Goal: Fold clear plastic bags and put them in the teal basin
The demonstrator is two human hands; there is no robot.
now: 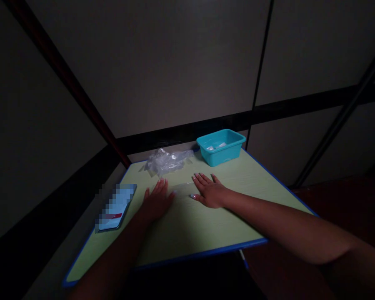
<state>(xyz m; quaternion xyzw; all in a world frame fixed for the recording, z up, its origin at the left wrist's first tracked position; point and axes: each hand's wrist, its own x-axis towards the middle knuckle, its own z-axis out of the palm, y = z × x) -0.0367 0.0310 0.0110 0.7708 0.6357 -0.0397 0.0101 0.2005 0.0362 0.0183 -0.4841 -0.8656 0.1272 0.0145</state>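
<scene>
Where both palms rest flat on the table (206, 233), a clear plastic strip (183, 188) lies between them, long axis running 9 to 3 o'clock. The left hand (156, 202) and right hand (210, 192) press its ends, fingers spread, gripping nothing. Crumpled bags (167, 160) lie at 12 o'clock, a teal tub (220, 146) at 1 o'clock.

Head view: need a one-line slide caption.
Both hands, left hand and right hand, flat on a clear plastic sheet on a green table, teal bin behind.
</scene>
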